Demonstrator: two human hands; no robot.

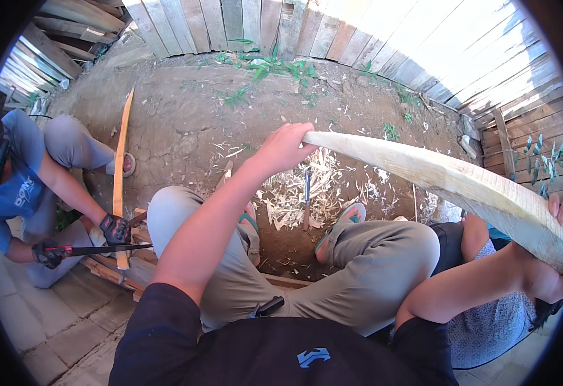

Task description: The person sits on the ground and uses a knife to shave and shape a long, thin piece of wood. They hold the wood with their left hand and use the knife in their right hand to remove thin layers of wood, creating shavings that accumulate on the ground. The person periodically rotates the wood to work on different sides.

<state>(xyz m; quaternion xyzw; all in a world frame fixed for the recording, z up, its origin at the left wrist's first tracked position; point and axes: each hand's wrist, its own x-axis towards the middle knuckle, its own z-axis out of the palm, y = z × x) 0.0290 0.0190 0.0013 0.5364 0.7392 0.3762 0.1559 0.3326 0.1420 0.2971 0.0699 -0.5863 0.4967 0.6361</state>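
A long pale wooden plank (pixel 423 168), rough-cut and gently curved, spans from the middle to the right above my knees. My left hand (pixel 288 147) is closed round its narrow left end. At the wide right end my right hand (pixel 552 283) grips the plank from below, with fingertips showing at its upper edge; part of this hand is hidden by the wood and the rim of the picture. Below the plank, between my sandalled feet, a slim tool (pixel 307 199) with a dark upper part and brown lower part stands among pale wood shavings (pixel 284 193).
On the left a co-worker's gloved hands (pixel 115 229) hold a dark, red-handled blade (pixel 101 249) against a long orange-brown wooden strip (pixel 121 154). Another person in patterned grey cloth (pixel 494 328) sits close on my right. A board fence (pixel 255 26) bounds the dirt ground.
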